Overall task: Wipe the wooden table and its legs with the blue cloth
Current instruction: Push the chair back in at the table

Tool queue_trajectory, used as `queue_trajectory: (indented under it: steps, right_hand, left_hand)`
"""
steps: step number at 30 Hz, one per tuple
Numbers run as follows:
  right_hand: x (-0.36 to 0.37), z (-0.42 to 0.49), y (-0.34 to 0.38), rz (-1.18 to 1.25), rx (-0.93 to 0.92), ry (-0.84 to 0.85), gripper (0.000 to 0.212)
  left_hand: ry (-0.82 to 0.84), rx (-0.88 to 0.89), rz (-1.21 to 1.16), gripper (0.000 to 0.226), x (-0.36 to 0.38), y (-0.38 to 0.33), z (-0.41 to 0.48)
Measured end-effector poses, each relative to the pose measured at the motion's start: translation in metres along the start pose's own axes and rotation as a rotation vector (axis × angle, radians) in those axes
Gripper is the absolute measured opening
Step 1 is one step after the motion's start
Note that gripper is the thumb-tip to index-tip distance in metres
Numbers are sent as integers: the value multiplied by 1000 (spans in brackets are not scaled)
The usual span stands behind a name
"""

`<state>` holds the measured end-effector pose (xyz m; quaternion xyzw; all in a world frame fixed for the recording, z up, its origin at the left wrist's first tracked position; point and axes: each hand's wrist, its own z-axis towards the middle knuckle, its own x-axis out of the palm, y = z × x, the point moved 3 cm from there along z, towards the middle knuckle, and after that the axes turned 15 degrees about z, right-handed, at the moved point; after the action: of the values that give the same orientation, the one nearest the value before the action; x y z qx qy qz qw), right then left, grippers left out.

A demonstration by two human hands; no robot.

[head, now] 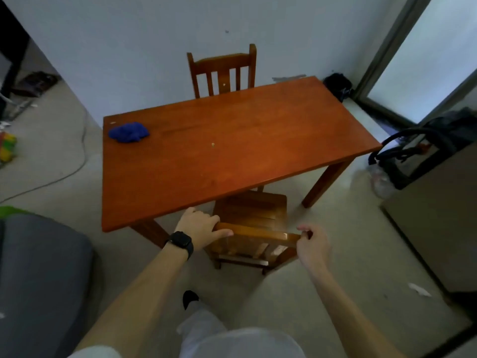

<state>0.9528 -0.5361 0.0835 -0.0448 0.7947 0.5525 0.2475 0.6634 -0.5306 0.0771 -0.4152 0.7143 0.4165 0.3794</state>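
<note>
Against the pale wall (129, 47) stands a reddish wooden table (232, 140), a crumpled blue cloth (128, 132) at its far-left corner. The outstretched left hand (198, 228) curls its grip over the top rail of a brown wooden chair (260, 235); the right hand (311, 245) seemingly pinches the other end.

Far chair (222, 62), near chair (254, 206)

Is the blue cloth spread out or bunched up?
Bunched up: the blue cloth lies in a crumpled lump on the wooden table.
</note>
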Motion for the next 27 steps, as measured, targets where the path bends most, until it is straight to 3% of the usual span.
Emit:
queue_trajectory:
  steps: [10, 14, 27]
  right_hand:
    - [-14, 157, 39, -113, -172, 118, 19]
    - [-16, 211, 55, -160, -178, 132, 15]
    - [6, 262, 73, -203, -238, 212, 13]
  left_hand:
    - [69, -57, -196, 84, -50, -32, 67]
    - [44, -115, -293, 73, -62, -48, 99]
    - [73, -191, -236, 79, -70, -18, 143]
